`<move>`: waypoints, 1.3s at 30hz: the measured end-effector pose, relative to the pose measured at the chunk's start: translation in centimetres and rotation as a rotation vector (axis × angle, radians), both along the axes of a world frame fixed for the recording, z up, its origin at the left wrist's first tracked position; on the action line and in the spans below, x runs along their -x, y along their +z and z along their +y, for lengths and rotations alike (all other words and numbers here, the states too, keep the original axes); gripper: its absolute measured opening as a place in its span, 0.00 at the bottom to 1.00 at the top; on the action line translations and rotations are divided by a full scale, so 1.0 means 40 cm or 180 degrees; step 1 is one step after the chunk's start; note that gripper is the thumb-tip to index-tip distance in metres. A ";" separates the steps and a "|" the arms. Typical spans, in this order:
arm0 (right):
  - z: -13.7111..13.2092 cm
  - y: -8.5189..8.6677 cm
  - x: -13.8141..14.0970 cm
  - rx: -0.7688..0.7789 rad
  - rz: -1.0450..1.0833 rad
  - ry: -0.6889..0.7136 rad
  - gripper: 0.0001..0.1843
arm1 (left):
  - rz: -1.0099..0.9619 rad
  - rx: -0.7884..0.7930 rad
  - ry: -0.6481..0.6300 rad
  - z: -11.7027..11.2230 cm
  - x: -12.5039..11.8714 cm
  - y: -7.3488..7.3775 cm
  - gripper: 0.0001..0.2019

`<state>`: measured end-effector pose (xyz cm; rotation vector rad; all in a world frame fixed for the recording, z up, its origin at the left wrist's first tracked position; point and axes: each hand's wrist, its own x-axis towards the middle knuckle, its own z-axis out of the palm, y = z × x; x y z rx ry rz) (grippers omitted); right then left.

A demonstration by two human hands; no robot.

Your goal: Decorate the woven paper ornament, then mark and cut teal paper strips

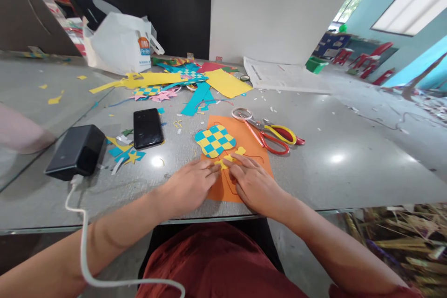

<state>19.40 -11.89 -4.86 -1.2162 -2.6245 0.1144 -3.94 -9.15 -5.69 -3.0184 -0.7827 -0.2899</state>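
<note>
An orange paper sheet [256, 167] with drawn dark lines lies at the table's front edge. On it is a small yellow paper cut-out [240, 151], partly hidden under my fingers. My left hand [191, 184] holds its left end down, with the fingers close together. From the other side my right hand [257, 185] presses on the same cut-out with its fingertips. Just beyond my fingers rests a wavy-edged blue-and-yellow checkered paper piece [215, 140], overlapping the sheet's left edge. Scissors with red and yellow handles [275, 137] lie at the sheet's right, next to a roll of tape [241, 114].
A black phone [148, 127] and a black power adapter [76, 152] with a white cable [84, 237] are on the left. Farther back are coloured paper scraps [199, 98], a yellow sheet [228, 82], a white plastic bag [117, 44] and a newspaper [279, 77].
</note>
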 end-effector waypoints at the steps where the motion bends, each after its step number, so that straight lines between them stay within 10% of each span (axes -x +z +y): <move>1: -0.001 0.001 -0.002 0.0003 0.0019 -0.0025 0.20 | 0.0005 0.0002 0.0015 -0.002 0.002 -0.004 0.20; 27: -0.030 -0.010 -0.027 0.0055 0.0911 -0.0047 0.14 | -0.0221 -0.0015 0.0083 -0.009 0.015 -0.032 0.24; 39: -0.019 0.016 -0.077 0.0141 0.0833 -0.0284 0.16 | -0.0638 -0.0047 0.0156 -0.005 0.010 0.013 0.17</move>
